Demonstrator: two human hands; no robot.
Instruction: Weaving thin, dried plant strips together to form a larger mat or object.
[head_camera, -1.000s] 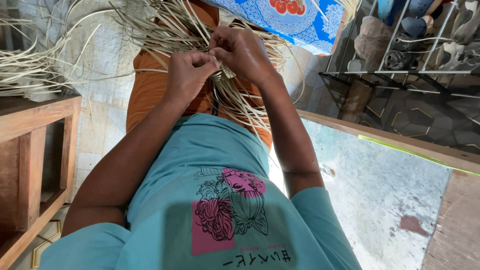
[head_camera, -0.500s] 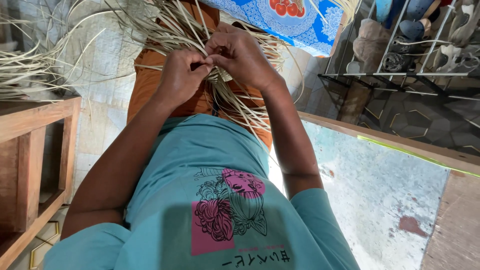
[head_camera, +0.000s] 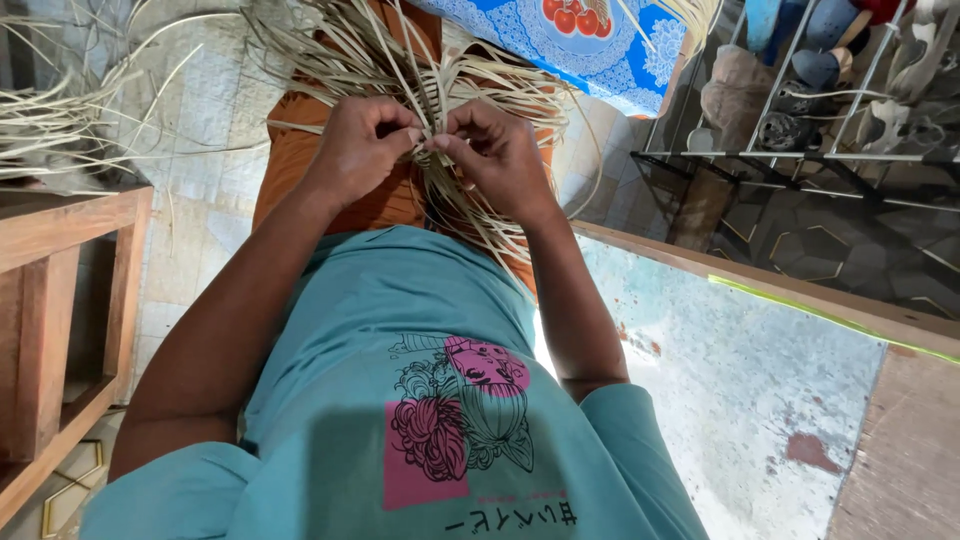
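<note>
Both hands meet over our lap, at the far middle of the view. Our left hand (head_camera: 362, 143) is curled tight, thumb and forefinger pinching the pale straw strips (head_camera: 440, 85) where they cross. Our right hand (head_camera: 497, 155) sits just beside it, fingers bent in and closed on the same strips, so the two sets of fingertips nearly touch. From that pinched spot the strips fan outward, far and to both sides, and a narrower bunch trails back toward us over our orange trousers (head_camera: 300, 165). We cannot tell how much of the weave is formed, since our hands cover it.

Below the hands our teal shirt (head_camera: 400, 320) fills the near part of the view. On the left stands a wooden frame (head_camera: 60, 300), and more loose strips (head_camera: 50, 130) lie on the tiled floor beyond it. Far off lies a blue patterned cloth (head_camera: 590, 45). On the right a metal rack (head_camera: 800, 150) holds shoes, and nearer to it runs a pale, worn slab (head_camera: 740, 390) with a wooden edge.
</note>
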